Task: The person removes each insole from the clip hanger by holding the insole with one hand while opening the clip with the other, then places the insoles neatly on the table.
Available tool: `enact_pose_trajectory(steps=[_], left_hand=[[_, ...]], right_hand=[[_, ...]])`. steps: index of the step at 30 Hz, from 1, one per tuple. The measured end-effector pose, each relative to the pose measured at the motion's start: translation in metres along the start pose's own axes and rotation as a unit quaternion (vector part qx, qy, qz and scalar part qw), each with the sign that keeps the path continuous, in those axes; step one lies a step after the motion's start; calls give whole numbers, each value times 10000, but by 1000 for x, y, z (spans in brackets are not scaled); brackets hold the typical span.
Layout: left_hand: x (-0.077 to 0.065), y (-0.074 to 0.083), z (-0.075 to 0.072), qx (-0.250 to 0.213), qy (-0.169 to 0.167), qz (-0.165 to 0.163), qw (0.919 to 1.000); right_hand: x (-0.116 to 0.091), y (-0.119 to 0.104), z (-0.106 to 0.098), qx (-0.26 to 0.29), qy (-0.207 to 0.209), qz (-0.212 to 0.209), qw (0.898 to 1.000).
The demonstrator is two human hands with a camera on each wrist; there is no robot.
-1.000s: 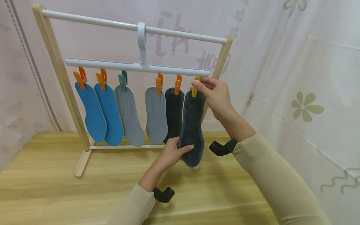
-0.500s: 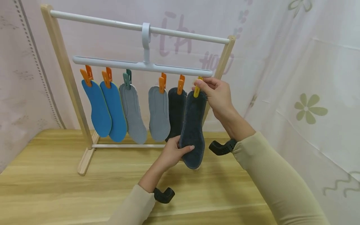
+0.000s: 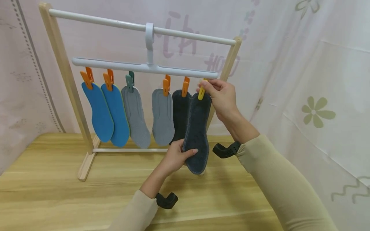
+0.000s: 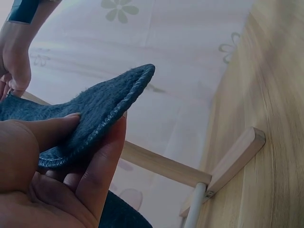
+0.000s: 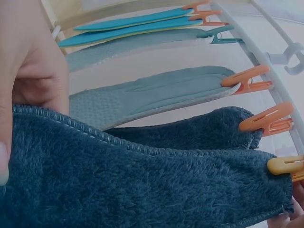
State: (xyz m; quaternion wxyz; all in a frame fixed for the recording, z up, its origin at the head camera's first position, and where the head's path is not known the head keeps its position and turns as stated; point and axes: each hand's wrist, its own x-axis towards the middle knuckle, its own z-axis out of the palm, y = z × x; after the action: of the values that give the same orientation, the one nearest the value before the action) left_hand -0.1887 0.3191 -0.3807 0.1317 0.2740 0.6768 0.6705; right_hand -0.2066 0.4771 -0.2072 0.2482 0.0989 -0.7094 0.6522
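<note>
A dark fuzzy insole (image 3: 197, 128) with a stitched edge hangs toe-down at the right end of the white hanger (image 3: 179, 70). My left hand (image 3: 176, 156) grips its lower part, thumb on the front face and fingers behind, as the left wrist view shows of the insole (image 4: 95, 109). At the top edge, my right hand (image 3: 224, 98) pinches a yellow clothespin (image 3: 201, 93) between thumb and fingers. In the right wrist view the yellow clothespin (image 5: 285, 165) sits over the insole's end. Just left hangs a second dark insole (image 3: 180, 114) from an orange clothespin (image 3: 185, 86).
Two grey insoles (image 3: 163, 118) and two blue insoles (image 3: 98, 112) hang further left from orange and green clothespins. The hanger hooks over the white rail of a wooden rack (image 3: 62, 57), which stands on a wood-grain table (image 3: 52, 199). Patterned curtains (image 3: 303, 64) surround it.
Both hands keep their holds on the dark insole and the yellow clothespin. The rack and hanging insoles have shifted slightly rightward in the view over the second.
</note>
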Motion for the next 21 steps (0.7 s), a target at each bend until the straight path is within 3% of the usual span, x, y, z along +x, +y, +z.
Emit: enact_pose_trajectory(steps=[21], left_hand=[[-13,-2,-7,2,-535,274,9982]], right_hand=[[-2,-7,7,128,424,355,9984]])
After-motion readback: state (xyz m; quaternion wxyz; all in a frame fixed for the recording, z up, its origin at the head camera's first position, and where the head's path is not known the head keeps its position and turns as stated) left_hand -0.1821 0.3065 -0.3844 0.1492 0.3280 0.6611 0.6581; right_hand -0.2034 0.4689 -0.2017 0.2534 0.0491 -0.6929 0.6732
